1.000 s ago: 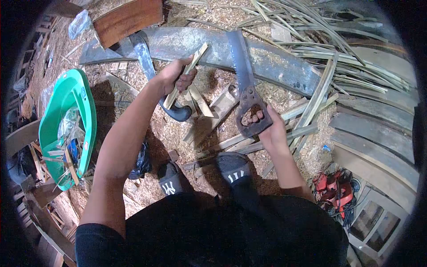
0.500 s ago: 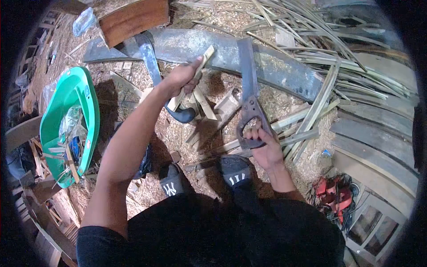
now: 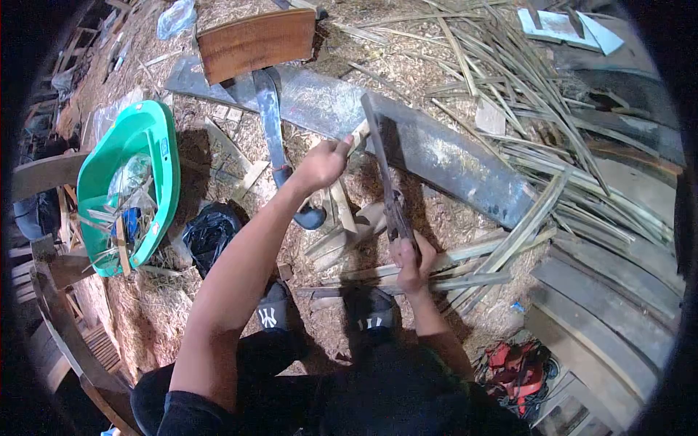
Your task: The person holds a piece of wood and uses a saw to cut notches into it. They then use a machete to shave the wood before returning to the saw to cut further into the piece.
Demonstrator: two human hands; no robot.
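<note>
Gripping the handle of a handsaw (image 3: 386, 182), the right hand (image 3: 408, 260) is closed tight around it, near the middle of the scene. The blade runs away from that grip, up and slightly left, edge-on to the camera, and ends over a long grey plank (image 3: 443, 149). The left hand (image 3: 323, 161) is clenched on a thin wood strip (image 3: 358, 136); only the strip's far end shows, sticking out past the knuckles to the right. That end sits right against the saw's blade, well beyond the handle, though I cannot tell whether the teeth actually bite it.

Left of the left hand lies a machete (image 3: 267, 109) with its dark handle pointing near. A green basin (image 3: 166, 156) holding scraps sits far left, with a black bag (image 3: 209, 231) beside it. A brown curved board (image 3: 254, 42) rests at the far side, and loose bamboo slivers (image 3: 509, 87) pile up to the right. Short offcuts (image 3: 342, 207) lie on the sawdust between the two hands.
</note>
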